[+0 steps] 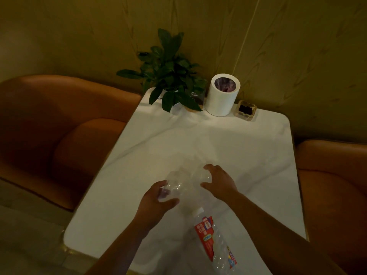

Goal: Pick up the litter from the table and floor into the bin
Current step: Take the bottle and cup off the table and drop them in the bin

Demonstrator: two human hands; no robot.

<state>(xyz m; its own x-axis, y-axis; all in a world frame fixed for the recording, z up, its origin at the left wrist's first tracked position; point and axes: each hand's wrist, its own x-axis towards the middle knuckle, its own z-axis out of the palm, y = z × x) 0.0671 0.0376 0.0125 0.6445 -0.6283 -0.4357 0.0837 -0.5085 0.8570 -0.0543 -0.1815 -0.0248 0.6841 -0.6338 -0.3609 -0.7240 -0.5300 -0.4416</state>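
Plastic looks thin, light and crushable, so I grip the clear bottle (185,180) by its ends: left hand (158,199) curled round one, right hand (218,181) round the other.

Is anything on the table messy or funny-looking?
Yes. A red-labelled bottle lies tipped on its side near the near edge of the table, and its clear body looks dented. The left hand and the right hand grip a clear bottle that looks crumpled too. Nothing seems spilled.
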